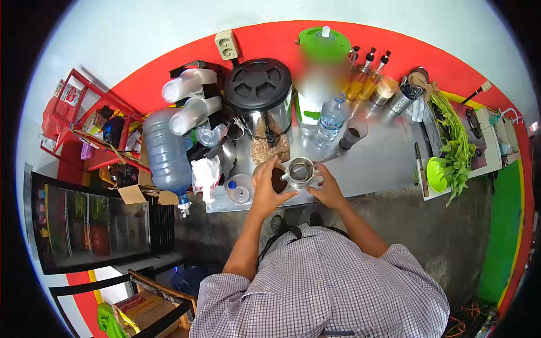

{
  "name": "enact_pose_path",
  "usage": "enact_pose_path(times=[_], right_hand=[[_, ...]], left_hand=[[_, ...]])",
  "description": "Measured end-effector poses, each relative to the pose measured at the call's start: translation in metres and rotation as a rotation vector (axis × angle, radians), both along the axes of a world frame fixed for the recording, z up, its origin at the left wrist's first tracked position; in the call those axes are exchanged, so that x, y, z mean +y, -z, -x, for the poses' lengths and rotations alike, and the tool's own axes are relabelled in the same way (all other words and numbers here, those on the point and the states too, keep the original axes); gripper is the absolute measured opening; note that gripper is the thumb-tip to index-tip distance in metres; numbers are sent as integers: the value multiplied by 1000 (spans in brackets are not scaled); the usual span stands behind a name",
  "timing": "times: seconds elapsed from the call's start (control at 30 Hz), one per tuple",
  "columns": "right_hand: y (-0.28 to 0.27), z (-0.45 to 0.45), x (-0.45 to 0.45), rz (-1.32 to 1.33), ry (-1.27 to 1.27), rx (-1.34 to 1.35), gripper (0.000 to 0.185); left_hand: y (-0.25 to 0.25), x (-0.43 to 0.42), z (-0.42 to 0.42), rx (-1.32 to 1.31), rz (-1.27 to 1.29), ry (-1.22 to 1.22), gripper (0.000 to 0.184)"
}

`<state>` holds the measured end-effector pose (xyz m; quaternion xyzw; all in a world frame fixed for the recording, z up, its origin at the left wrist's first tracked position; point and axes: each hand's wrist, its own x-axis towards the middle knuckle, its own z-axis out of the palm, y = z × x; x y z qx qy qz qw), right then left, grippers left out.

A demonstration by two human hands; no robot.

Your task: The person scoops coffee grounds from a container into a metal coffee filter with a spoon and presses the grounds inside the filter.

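A small metal cup with a strainer [300, 172] is between my two hands at the front edge of the steel table. My left hand [269, 188] curves around a brown round container [279, 179] just left of the cup, its thumb pointing toward the cup. On the cup's right side, my right hand [327, 188] has its fingers at the rim or handle; the exact grip is too small to tell. A clear plastic cup with a blue piece [241, 190] stands left of my left hand. Behind the hands is a glass of dark liquid [353, 133].
A water bottle [331, 121], a black-lidded steel pot [258, 84] and a green-lidded container [324, 45] stand behind. A large blue jug [166, 149] is at the left. Leafy greens [457, 146], a green bowl [436, 174] and a knife [421, 169] lie at the right.
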<state>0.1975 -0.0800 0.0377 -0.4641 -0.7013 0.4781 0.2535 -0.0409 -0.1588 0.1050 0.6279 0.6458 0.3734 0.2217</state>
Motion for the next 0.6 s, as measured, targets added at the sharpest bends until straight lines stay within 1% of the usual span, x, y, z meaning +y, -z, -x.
enact_pose_path(times=[0.03, 0.1, 0.17, 0.2, 0.23, 0.3, 0.33, 0.37, 0.43, 0.47, 0.5, 0.57, 0.6], right_hand=[[2, -5, 2, -3, 28, 23, 89], [0, -16, 5, 15, 5, 15, 90], [-5, -22, 6, 43, -25, 63, 96], [-9, -23, 6, 11, -36, 86, 90], [-12, -24, 6, 11, -35, 85, 90], [-23, -25, 6, -83, -74, 162, 86], [-35, -24, 7, -125, -93, 202, 83], [-45, -22, 8, -123, -93, 202, 83], [-60, -19, 8, -37, -51, 304, 76], [-68, -14, 6, -66, 3, 367, 58], [-69, -13, 7, -63, 0, 366, 58], [-70, -10, 9, -28, 59, 401, 38], [-84, -3, 6, -97, 146, 375, 21]], left_hand=[[-1, 0, -3, -23, 30, 7, 127], [3, 0, -9, -14, 34, -12, 126], [12, 2, -10, 17, 64, -3, 124], [12, 1, -11, -5, 97, -4, 121], [14, 1, -13, -6, 97, -3, 121], [17, 1, -15, -49, 73, -25, 116], [8, 1, -18, -86, 97, -36, 109], [10, 1, -18, -87, 99, -36, 109], [19, 0, -14, -118, 69, -59, 102], [22, -1, -13, -134, 37, -73, 96], [17, -2, -13, -134, 39, -77, 96], [6, -5, -9, -47, 4, -87, 95], [9, -6, -4, -32, -46, -86, 94]])
